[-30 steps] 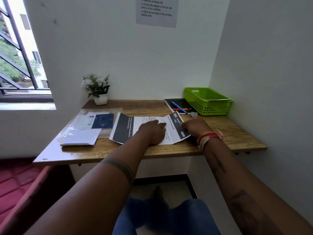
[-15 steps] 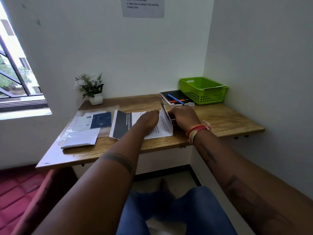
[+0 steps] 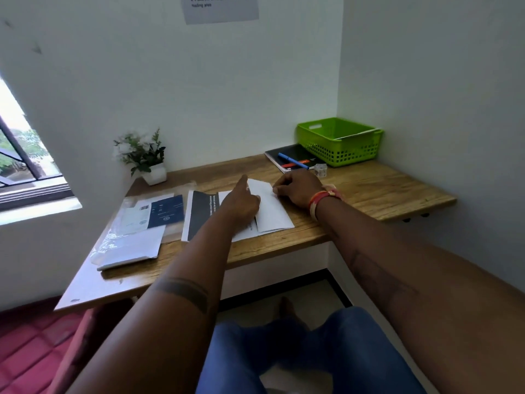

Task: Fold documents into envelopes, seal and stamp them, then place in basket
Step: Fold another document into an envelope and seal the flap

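Observation:
A printed document point(image 3: 199, 217) with a dark band lies on the wooden table point(image 3: 369, 191). Its right part is folded over to the left, showing a white back point(image 3: 274, 213). My left hand point(image 3: 241, 204) rests on the middle of the sheet, its index finger stretched to the flap's top left corner. My right hand point(image 3: 298, 189) sits at the flap's upper right edge, where its curled fingers and thumb pinch the paper. At the back right stands a green basket point(image 3: 339, 150) with a white envelope inside.
White envelopes point(image 3: 133, 243) and a clear sleeve with a blue card point(image 3: 166, 211) lie to the left. A black notebook with pens point(image 3: 295, 159) and a small clear object point(image 3: 321, 169) sit by the basket. A potted plant point(image 3: 142, 156) stands at the back left.
My right hand lifted the document's right end and swung it over to the left, where it now lies flat. My left hand slid toward the flap's edge.

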The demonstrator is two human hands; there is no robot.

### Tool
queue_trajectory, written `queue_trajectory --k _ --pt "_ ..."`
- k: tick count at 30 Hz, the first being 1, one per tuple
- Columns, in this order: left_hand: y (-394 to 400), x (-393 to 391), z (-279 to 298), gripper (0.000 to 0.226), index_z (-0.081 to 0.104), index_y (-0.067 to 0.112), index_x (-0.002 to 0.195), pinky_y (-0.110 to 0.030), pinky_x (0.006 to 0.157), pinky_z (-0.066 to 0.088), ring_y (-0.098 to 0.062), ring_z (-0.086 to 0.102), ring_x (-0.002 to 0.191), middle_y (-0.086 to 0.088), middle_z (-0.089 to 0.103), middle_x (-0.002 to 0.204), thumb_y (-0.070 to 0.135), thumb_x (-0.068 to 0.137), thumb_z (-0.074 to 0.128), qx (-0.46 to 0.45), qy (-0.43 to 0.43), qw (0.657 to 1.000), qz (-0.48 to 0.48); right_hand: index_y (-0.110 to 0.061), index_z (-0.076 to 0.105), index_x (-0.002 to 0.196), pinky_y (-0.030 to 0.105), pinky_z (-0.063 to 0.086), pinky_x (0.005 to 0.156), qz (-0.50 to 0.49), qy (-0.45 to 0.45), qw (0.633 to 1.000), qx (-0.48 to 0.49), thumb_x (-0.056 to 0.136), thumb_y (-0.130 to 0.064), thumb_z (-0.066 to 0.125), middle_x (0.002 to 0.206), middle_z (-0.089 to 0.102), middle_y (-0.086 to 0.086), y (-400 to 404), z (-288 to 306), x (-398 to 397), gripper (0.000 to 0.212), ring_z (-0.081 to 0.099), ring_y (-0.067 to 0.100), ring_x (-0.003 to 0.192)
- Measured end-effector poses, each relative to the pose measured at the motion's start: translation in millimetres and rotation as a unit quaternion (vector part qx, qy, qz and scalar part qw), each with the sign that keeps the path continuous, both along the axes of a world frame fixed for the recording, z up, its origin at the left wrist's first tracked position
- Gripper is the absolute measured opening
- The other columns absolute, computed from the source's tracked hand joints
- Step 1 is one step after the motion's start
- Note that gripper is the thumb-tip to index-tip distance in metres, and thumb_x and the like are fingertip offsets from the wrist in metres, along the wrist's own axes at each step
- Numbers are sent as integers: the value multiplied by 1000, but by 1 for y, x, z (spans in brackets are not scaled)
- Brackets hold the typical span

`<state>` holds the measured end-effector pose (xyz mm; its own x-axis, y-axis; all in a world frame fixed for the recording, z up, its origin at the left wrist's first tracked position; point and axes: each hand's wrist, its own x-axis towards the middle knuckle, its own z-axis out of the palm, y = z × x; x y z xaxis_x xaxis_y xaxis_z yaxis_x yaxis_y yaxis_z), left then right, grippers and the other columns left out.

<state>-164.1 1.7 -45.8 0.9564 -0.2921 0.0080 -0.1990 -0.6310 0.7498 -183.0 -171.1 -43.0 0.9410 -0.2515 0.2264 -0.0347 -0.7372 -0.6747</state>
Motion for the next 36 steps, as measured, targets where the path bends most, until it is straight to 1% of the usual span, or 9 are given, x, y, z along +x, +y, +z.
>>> queue_trajectory --k 3,6,9,11,17,22,28,34,36 --pt "-3 0 -6 67 13 35 161 -25 90 34 -26 45 139 -5 33 162 21 104 46 14 -41 999 -22 -18 78 93 22 41 78 -12 14 1000 12 85 -30 75 97 74 -4 -6 2 19 15 62 9 91" --pt "-2 2 -8 59 29 38 157 -25 99 35 -24 43 140 -1 34 162 22 102 43 15 -61 997 -33 -19 77 91 24 44 76 -23 37 999 -28 83 -36 76 96 74 -3 -9 4 37 19 64 13 93" --pt "-6 2 -9 47 42 38 151 -36 112 38 -26 46 137 -2 39 159 36 104 43 40 -77 995 -43 -16 76 101 30 51 89 -22 63 995 -69 85 -39 73 106 73 2 -11 7 50 28 65 19 102" --pt "-8 -1 -9 45 47 35 149 -36 114 32 -24 42 140 -2 42 158 43 105 42 75 -100 991 -53 -12 72 111 34 50 95 -21 84 991 -103 88 -43 68 115 70 5 -11 10 55 38 63 22 109" --pt "-9 -1 -12 49 45 29 151 -33 116 28 -22 38 144 0 41 158 46 105 43 112 -124 985 -45 -8 72 110 37 52 95 -31 113 978 -170 84 -57 67 112 70 8 -6 12 65 56 64 23 105" --pt "-11 -2 -15 50 44 29 151 -34 115 30 -23 40 143 -2 41 158 46 105 44 128 -124 983 -41 -10 74 103 37 52 93 -27 107 984 -142 81 -54 72 105 71 6 -8 11 57 49 65 22 99" --pt "-13 -5 -14 48 46 27 150 -36 116 29 -23 37 145 -3 40 159 44 105 41 140 -128 981 -36 -22 71 77 38 53 91 -11 56 994 -96 75 -46 81 95 70 -1 -10 0 37 26 64 18 92" --pt "-13 -6 -15 48 47 24 149 -37 117 28 -24 36 146 -4 41 158 42 106 41 152 -139 978 -36 -16 74 87 30 50 77 14 63 996 -63 76 -41 82 91 71 -3 -13 2 10 28 63 15 89" --pt "-13 -6 -15 48 48 24 149 -38 118 28 -24 37 145 -4 41 158 42 106 41 152 -138 978 -36 -15 74 88 29 48 76 18 59 996 -56 76 -39 82 92 71 -1 -12 2 4 29 63 16 89"
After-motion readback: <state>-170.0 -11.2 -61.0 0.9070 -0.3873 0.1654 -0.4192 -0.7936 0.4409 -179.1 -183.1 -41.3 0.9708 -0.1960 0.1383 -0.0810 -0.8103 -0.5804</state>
